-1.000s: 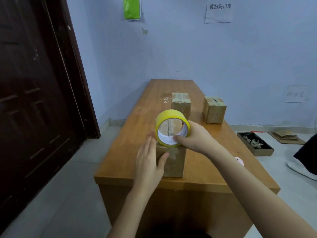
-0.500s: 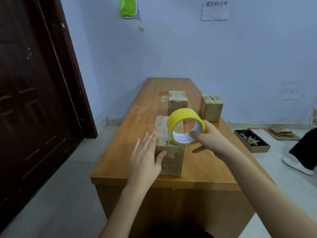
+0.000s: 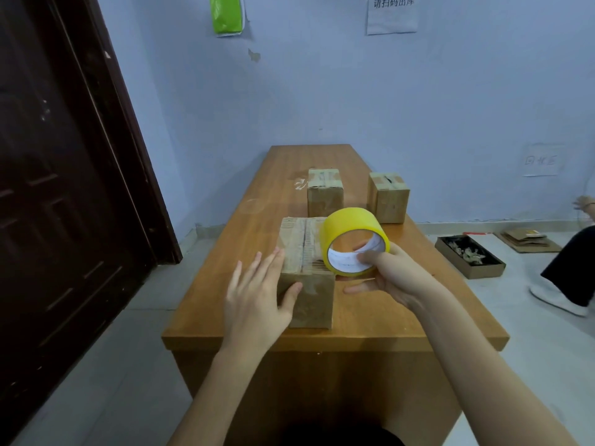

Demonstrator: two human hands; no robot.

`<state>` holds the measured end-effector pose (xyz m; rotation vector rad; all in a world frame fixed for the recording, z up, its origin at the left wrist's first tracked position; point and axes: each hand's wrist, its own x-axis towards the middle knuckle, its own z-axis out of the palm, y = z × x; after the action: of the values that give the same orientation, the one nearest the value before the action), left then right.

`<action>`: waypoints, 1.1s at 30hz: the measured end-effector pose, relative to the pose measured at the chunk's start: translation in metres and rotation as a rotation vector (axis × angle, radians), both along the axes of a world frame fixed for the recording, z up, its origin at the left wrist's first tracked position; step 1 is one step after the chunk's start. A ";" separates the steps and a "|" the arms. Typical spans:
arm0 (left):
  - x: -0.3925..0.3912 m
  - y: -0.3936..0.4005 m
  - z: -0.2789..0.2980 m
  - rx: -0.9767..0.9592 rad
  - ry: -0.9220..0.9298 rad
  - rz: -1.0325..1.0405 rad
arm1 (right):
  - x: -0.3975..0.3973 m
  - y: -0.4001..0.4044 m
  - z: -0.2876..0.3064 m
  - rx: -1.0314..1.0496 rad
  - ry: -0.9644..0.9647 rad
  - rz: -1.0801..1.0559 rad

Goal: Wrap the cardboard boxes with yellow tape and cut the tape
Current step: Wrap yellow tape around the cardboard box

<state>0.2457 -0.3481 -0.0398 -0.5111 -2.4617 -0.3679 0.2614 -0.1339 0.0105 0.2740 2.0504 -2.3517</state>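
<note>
**Tape roll at the near box, left hand bracing**

I'm looking down the wooden table [image 3: 402,323] and my right hand [image 3: 391,278] has the yellow tape roll [image 3: 351,228] pinched, thumb inside the white core and fingers curled round the rim from behind. The roll sits tilted at the right top edge of the near cardboard box [image 3: 306,278]; I can't tell whether it is actually touching the cardboard. My left hand [image 3: 257,297] lies flat against the box's left side, fingers straight and spread, thumb pressed on the front face. It grips nothing, just steadies. The two hands are apart, with the box between them.

Further up the table stand two more boxes: the middle box [image 3: 324,193] and, well to its right, the far right box [image 3: 389,197], both with tape across their tops.

Dark door [image 3: 64,188] on my left. On the floor to the right, a shallow tray of scraps [image 3: 468,257] and some flat cardboard pieces [image 3: 528,241].
</note>
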 end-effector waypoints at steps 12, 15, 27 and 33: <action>-0.002 0.026 0.015 -0.117 -0.046 -0.145 | -0.001 0.005 0.009 0.241 -0.017 0.077; -0.004 0.024 0.013 -0.111 -0.060 -0.134 | 0.002 0.009 0.013 0.352 0.007 0.072; -0.007 0.027 0.008 -0.117 -0.001 -0.124 | 0.010 0.014 -0.035 0.243 -0.063 -0.069; -0.005 0.034 0.022 -0.200 -0.016 -0.138 | 0.001 0.017 -0.018 0.318 -0.123 -0.130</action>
<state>0.2411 -0.3140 -0.0180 -0.7670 -2.4990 -0.1808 0.2624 -0.1168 -0.0074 0.5561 2.4039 -2.0006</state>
